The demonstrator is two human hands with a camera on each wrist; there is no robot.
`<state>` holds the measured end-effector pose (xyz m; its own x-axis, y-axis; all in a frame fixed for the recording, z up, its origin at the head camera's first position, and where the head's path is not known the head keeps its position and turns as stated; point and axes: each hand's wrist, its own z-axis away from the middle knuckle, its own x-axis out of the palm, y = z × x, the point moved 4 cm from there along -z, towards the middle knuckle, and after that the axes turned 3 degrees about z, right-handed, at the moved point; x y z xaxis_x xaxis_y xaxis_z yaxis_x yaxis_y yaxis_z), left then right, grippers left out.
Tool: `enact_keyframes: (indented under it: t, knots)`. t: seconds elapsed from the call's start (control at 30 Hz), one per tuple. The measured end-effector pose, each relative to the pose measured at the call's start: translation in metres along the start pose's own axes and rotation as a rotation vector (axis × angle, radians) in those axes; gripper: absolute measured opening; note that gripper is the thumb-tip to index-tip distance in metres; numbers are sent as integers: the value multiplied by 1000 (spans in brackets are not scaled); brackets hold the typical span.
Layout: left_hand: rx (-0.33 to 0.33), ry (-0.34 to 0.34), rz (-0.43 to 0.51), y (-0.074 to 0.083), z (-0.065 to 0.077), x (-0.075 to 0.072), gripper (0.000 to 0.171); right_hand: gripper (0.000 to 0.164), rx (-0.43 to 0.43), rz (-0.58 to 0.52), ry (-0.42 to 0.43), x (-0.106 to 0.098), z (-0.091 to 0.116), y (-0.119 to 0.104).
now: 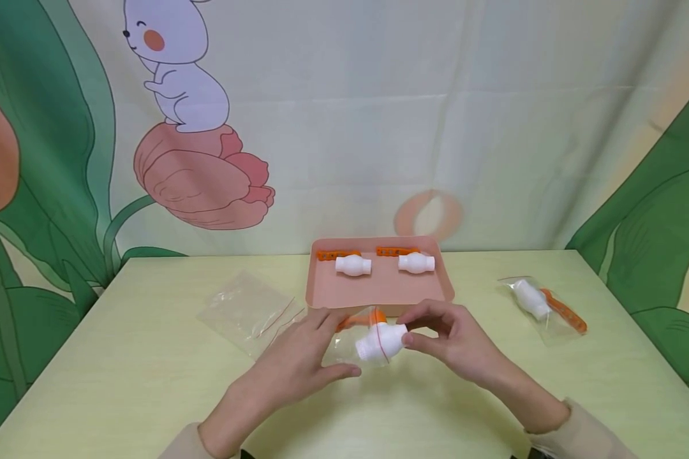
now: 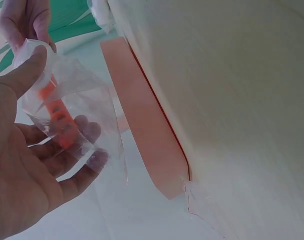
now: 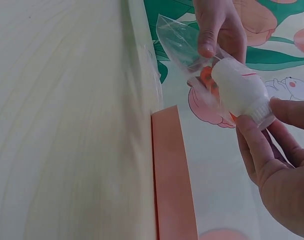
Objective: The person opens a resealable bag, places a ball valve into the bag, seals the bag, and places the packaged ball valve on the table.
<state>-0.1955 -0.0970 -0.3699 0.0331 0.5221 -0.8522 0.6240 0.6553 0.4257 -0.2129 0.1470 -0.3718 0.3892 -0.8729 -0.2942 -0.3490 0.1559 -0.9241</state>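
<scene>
Over the table, both hands hold a clear zip bag [image 1: 341, 352] with a red line at its mouth. My left hand [image 1: 293, 360] grips the bag from the left, with its thumb on the near side and its fingers behind, as the left wrist view shows. A white bulbous plastic fitting [image 1: 373, 344] with a ribbed end sticks partway out of the mouth. My right hand [image 1: 456, 338] pinches its protruding end between thumb and fingers. An orange strip with holes [image 2: 59, 115] lies inside the bag, partly hidden by the fitting.
Behind the hands, a pink tray [image 1: 379, 287] holds two white fittings [image 1: 353, 265] and two orange strips [image 1: 398, 251]. Flattened clear bags [image 1: 244, 309] lie on the left. At right lies another bag [image 1: 557, 331] with a white fitting [image 1: 531, 299] and an orange strip [image 1: 565, 311].
</scene>
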Motion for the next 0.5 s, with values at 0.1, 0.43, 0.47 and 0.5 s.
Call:
enact_keyframes:
  t: [0.1,0.43,0.47,0.5]
  knots:
    - [7,-4,5,3,-1,0,87,20,-11,0,-9,2,0,0]
    - [-1,-29,18,9,-4,0,85,19,-36,-1,-5,9,-2,-3]
    - [-6,-32,23,9,-4,0,85,19,-40,-4,-3,9,-2,-4]
    - [-7,-33,32,9,-4,1,85,19,-47,-9,-4,10,-2,-4]
